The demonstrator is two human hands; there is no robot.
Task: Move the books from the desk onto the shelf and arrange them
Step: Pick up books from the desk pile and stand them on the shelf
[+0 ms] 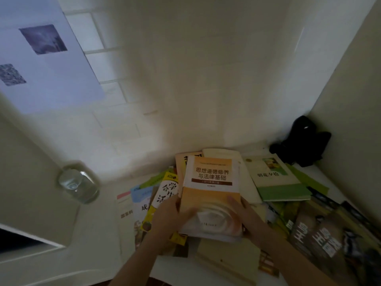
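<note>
An orange and white book [210,182] with dark characters on its cover is held over the pile of books on the white desk [99,234]. My left hand [167,217] grips its lower left edge, thumb on the cover. My right hand [245,213] grips its lower right edge. Under and around it lie several other books: a yellow one [165,195] to the left, a green and cream one [276,178] to the right, and dark brown ones [321,238] at the lower right.
A clear glass jar [77,183] stands on the desk at the left. A black object [303,141] sits in the back right corner against the wall. A pale poster [41,58] hangs on the tiled wall at the upper left. A side wall closes the right.
</note>
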